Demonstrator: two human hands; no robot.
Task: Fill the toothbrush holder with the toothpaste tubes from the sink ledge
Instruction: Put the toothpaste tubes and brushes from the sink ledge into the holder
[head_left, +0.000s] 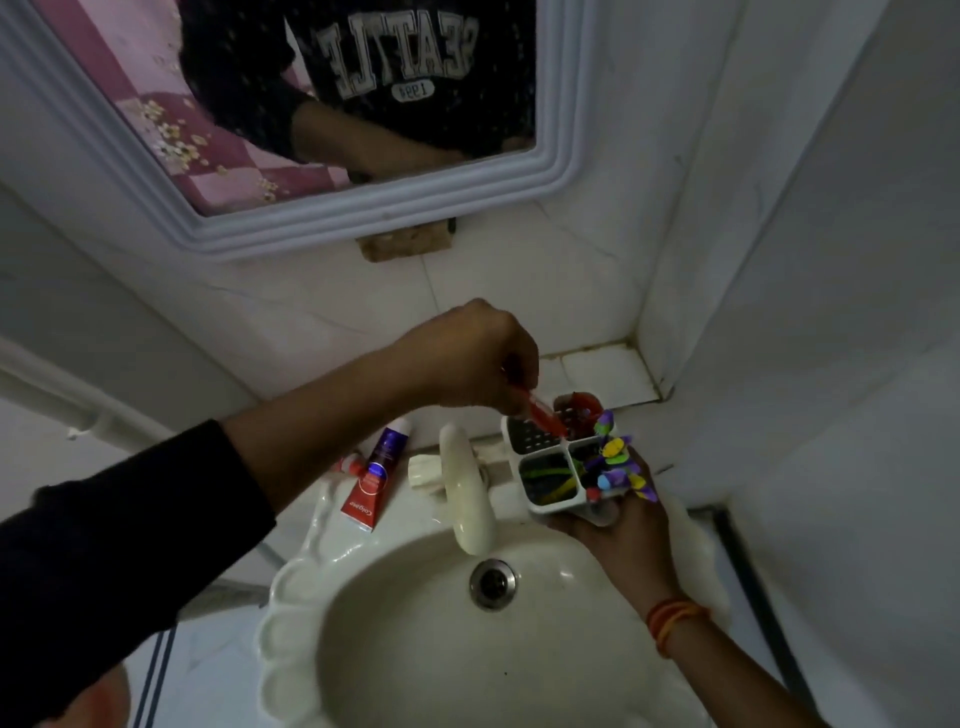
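Observation:
My right hand (621, 525) holds a white four-compartment toothbrush holder (561, 506) from below, over the right side of the sink. Colourful toothbrushes (615, 460) stick out of its right compartments. My left hand (475, 358) pinches a red toothpaste tube (545, 415), its lower end dipping into the holder's far left compartment. A red and purple Colgate tube (374, 480) lies on the ledge left of the tap. A smaller red and white tube (350, 464) lies beside it, partly hidden by my left arm.
A cream tap (465, 493) juts over the scalloped cream basin (291, 587) with a metal drain (493, 583). A white-framed mirror (363, 208) hangs on the tiled wall above. A wall corner stands close on the right.

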